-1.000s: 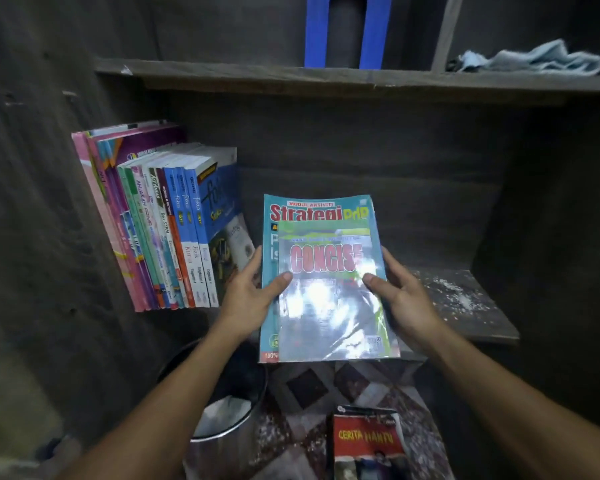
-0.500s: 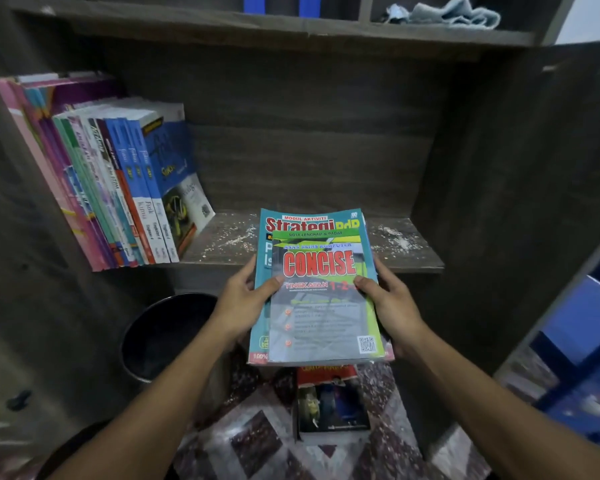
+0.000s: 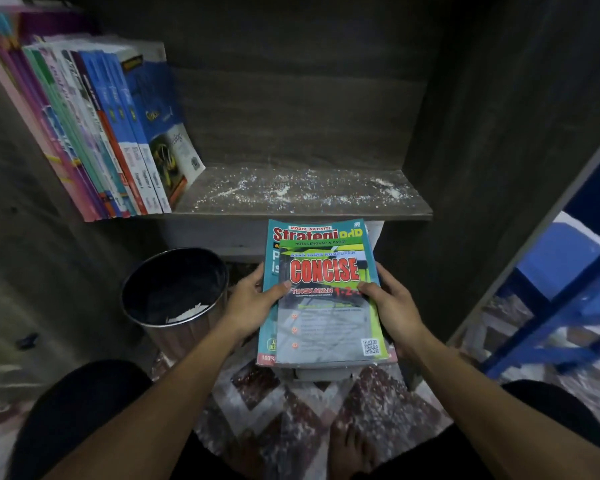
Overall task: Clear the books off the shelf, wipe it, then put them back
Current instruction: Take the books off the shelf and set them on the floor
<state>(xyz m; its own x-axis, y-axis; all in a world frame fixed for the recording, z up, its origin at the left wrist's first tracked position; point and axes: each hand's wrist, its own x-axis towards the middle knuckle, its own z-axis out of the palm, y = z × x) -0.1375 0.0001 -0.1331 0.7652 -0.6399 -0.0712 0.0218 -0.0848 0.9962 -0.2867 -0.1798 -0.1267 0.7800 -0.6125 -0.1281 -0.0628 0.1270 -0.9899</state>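
Observation:
A small stack of books [image 3: 326, 317], with a green "CONCISE" book on top of a teal "Strategi" book, is held low in front of the shelf, over another book on the floor. My left hand [image 3: 253, 303] grips its left edge, thumb on the cover. My right hand [image 3: 392, 306] grips its right edge the same way. The dark wooden shelf [image 3: 302, 195] is bare on its right part and speckled with white dust. A row of leaning books [image 3: 108, 133] stands at its left end.
A round metal bin [image 3: 175, 292] with a dark liner stands on the floor left of the stack. The patterned floor [image 3: 291, 407] lies below, with my knees and a bare foot [image 3: 350, 448]. A blue frame [image 3: 551, 306] sits to the right, beyond the cabinet's side wall.
Both hands have brought the stack down from the shelf edge toward the floor, over the book lying there. My view has tilted down, so the upper shelf and cloth are out of sight.

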